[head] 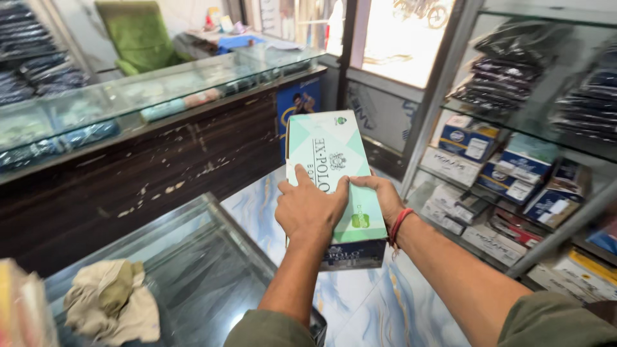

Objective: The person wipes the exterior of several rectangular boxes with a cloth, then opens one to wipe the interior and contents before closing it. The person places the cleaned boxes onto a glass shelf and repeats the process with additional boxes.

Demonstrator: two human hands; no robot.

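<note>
Shop floor below; both hands, left (pixel 310 209) and right (pixel 384 198), grip pinching green box (pixel 334 160).

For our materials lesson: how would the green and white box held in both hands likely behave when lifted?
The green and white box looks like stiff card, so it probably keeps its shape. The left hand and right hand hold it aloft easily, suggesting it is light. Its glossy lid may be slippery.

Bright daylight floods through the doorway (pixel 411 38), overexposed | soft glare on glass counter (pixel 160 83) | edges slightly stretched, left corner blurred.
</note>
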